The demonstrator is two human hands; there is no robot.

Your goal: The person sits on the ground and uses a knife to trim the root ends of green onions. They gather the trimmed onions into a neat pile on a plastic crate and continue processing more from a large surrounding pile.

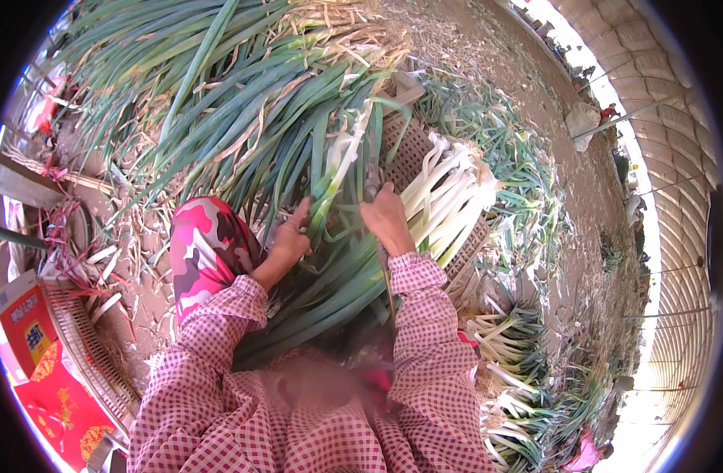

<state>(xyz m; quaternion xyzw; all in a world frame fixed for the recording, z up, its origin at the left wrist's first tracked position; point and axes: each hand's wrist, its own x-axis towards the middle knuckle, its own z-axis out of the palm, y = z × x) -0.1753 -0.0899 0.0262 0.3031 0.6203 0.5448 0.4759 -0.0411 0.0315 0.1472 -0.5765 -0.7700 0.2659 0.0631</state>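
Observation:
My left hand point(289, 241) grips one large green onion point(347, 148) by its green part, with the index finger stretched along it. The onion's pale stalk points away from me, with loose skin hanging from it. Just right of it, my right hand point(388, 217) is closed around a slim metal tool point(373, 177), perhaps an air nozzle; a thin rod or hose point(391, 284) runs back under the wrist. Beyond that hand, a bundle of cleaned white-stalked onions point(450, 189) lies on a woven brown surface point(402, 145). Long green leaves point(332, 301) cross my lap.
A big heap of unpeeled green onions point(249, 100) fills the far left. Leaf scraps point(491, 130) and more onion bundles point(509, 390) lie on the dirt floor at right. Red cartons point(54, 390) stand at lower left beside a woven basket point(89, 337). A ribbed tunnel roof point(675, 195) curves along the right.

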